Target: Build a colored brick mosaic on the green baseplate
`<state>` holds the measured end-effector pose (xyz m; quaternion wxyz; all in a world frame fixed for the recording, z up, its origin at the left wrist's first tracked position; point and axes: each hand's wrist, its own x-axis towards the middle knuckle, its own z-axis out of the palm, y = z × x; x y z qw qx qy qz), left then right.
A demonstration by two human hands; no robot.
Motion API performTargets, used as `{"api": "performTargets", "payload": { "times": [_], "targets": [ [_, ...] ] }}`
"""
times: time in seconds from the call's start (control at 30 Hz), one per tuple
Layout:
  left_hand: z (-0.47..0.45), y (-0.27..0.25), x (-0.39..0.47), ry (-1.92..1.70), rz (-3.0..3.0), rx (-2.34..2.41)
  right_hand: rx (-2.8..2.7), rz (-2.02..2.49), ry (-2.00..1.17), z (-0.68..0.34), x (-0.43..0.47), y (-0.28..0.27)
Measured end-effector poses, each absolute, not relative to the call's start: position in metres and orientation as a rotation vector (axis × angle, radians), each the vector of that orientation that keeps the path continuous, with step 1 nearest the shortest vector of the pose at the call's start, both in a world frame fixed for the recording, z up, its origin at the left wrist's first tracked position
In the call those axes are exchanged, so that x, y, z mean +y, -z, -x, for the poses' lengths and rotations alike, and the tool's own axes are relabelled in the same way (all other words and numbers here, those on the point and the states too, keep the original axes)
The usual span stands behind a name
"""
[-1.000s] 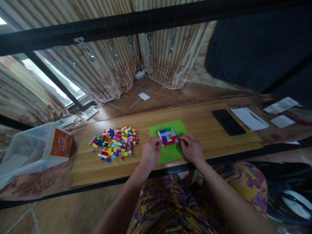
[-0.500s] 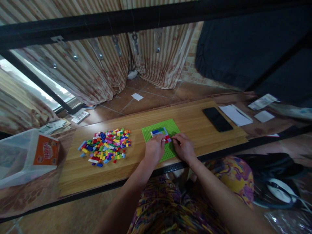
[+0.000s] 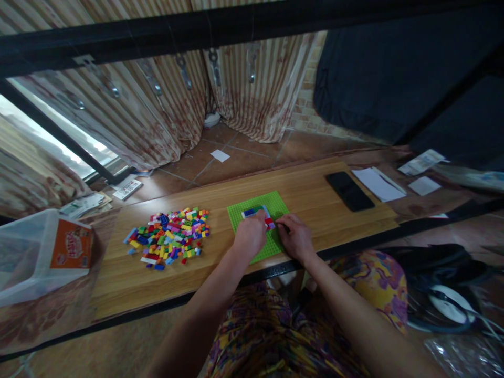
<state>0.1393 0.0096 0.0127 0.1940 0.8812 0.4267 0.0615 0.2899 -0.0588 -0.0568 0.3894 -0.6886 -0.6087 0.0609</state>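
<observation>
A green studded baseplate [image 3: 258, 256] lies on the wooden board. On it sits a small cluster of toy bricks [image 3: 269, 223] in blue, green, white, red and purple, partly hidden by my left hand [image 3: 251, 234]. That hand is curled over the cluster, its fingertips pressed onto the bricks; what lies under them is hidden. My right hand [image 3: 296, 237] rests at the plate's right side, fingers bent together close to the red and purple bricks. Anything between its fingertips is too small to make out.
A pile of loose multicoloured bricks [image 3: 171, 236] spreads over the board's left part. Beyond it stands a clear plastic bin [image 3: 29, 252] with an orange label. A black phone [image 3: 349, 191] and white paper [image 3: 378, 184] lie to the right. The board [image 3: 129, 299] ends near my lap.
My left hand has shifted slightly, its fingers reaching further forward over the bricks. My right hand stays almost in place. The whole view has moved a little.
</observation>
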Motion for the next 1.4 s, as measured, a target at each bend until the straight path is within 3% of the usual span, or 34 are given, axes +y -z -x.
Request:
{"api": "performTargets", "payload": {
  "times": [0.63,1.4],
  "targets": [
    [-0.165,-0.037,0.024,0.023,-2.67,0.979,-1.506,1.757,-0.177,-0.287,-0.059,0.054],
    [-0.143,-0.006,0.03,-0.31,-2.455,0.889,-1.546,1.77,-0.168,-0.288,-0.059,0.053]
  ]
}}
